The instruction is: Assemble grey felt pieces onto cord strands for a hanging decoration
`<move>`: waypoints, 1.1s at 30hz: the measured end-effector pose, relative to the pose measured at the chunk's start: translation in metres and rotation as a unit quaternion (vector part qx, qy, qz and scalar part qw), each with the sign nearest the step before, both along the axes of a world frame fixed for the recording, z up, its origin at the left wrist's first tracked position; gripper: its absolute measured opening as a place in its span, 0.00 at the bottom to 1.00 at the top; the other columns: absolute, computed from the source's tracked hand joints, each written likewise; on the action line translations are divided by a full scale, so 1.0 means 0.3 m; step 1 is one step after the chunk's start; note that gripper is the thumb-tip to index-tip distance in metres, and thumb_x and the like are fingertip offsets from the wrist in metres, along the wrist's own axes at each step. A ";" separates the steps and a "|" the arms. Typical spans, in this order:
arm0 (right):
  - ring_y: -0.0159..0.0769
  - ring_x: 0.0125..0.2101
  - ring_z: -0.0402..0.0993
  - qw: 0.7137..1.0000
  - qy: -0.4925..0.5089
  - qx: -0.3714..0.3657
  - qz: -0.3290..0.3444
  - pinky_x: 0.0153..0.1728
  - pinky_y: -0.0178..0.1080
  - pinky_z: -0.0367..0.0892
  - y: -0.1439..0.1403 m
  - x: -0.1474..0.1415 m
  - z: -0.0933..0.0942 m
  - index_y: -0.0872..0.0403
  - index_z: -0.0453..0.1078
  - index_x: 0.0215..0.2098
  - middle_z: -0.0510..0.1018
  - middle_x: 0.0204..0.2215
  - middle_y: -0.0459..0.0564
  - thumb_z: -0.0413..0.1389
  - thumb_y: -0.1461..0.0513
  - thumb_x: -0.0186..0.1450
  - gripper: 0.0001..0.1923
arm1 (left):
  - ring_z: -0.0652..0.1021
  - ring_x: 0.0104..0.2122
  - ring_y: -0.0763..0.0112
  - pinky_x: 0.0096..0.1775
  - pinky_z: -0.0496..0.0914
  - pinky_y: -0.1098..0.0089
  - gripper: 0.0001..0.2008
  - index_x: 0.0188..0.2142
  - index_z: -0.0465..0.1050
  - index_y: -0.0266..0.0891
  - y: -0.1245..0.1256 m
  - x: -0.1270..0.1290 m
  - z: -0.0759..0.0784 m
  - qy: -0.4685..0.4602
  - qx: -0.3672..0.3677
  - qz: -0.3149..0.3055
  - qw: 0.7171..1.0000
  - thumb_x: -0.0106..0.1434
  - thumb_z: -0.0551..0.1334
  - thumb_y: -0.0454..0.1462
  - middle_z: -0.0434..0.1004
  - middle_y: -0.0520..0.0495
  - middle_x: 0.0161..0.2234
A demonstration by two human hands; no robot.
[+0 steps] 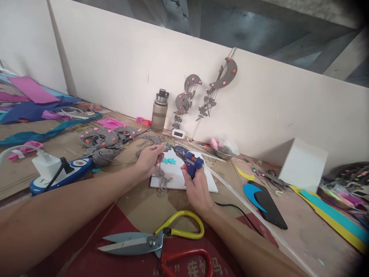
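The right hand [197, 190] grips one blue glue gun [188, 160], its nozzle meeting a small grey piece [165, 147] pinched in the left hand [150, 159] above one white board [184, 177]. One pair of scissors [152, 240] lies on the counter [302, 231]; two grey moons [201, 88] hang on the wall.

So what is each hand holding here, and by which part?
Right hand grips the blue glue gun by its handle; left hand pinches a small grey felt piece at its edge.

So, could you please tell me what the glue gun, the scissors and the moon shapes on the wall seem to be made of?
The glue gun, held in the right hand, looks like glossy blue moulded plastic. The scissors have dull grey blades, probably steel, with yellow coated loop handles. The moon shapes look like matte grey felt or foam, dotted with pink beads; which one, I cannot tell.
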State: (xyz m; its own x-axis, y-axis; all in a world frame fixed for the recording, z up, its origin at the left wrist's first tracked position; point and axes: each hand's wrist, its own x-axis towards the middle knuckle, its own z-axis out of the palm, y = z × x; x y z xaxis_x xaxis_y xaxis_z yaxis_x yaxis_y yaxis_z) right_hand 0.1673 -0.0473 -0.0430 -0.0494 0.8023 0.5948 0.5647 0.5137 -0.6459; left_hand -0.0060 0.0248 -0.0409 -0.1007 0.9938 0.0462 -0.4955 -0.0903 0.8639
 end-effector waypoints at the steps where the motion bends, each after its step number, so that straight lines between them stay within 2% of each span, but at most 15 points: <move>1: 0.41 0.36 0.74 1.000 -0.015 -0.007 -0.007 0.39 0.44 0.69 -0.002 -0.001 0.004 0.56 0.67 0.43 0.77 0.37 0.56 0.49 0.56 0.66 0.13 | 0.65 0.18 0.83 0.18 0.54 0.79 0.15 0.25 0.68 0.34 -0.003 0.001 0.002 -0.002 0.001 -0.005 1.000 0.43 0.71 0.39 0.64 0.56 0.19; 6: 0.45 0.41 0.73 0.999 -0.044 -0.016 -0.023 0.45 0.48 0.66 -0.003 -0.006 0.013 0.57 0.65 0.45 0.76 0.40 0.59 0.48 0.56 0.66 0.15 | 0.65 0.19 0.84 0.18 0.54 0.79 0.15 0.27 0.70 0.32 -0.015 0.004 0.010 -0.004 0.006 -0.038 0.999 0.45 0.71 0.39 0.68 0.54 0.23; 10: 0.45 0.45 0.72 0.998 -0.050 -0.013 -0.021 0.47 0.48 0.66 -0.001 -0.006 0.015 0.58 0.64 0.48 0.76 0.43 0.60 0.47 0.57 0.66 0.16 | 0.65 0.19 0.83 0.19 0.54 0.79 0.14 0.27 0.70 0.32 -0.013 0.005 0.003 -0.004 0.015 -0.055 0.998 0.45 0.71 0.39 0.67 0.54 0.21; 20: 0.48 0.46 0.71 0.998 -0.057 -0.012 -0.035 0.48 0.50 0.65 0.003 -0.004 0.010 0.61 0.62 0.50 0.74 0.44 0.64 0.47 0.57 0.66 0.19 | 0.65 0.19 0.82 0.19 0.56 0.79 0.14 0.27 0.71 0.33 -0.026 0.008 0.010 0.000 0.027 -0.079 0.997 0.46 0.71 0.39 0.66 0.54 0.19; 33: 0.47 0.46 0.71 0.997 -0.065 -0.003 -0.039 0.48 0.49 0.66 0.007 -0.003 -0.002 0.58 0.63 0.50 0.74 0.45 0.62 0.47 0.58 0.66 0.17 | 0.62 0.15 0.82 0.18 0.52 0.78 0.13 0.26 0.69 0.34 -0.025 0.016 0.006 0.034 0.025 -0.059 0.997 0.49 0.69 0.40 0.65 0.54 0.16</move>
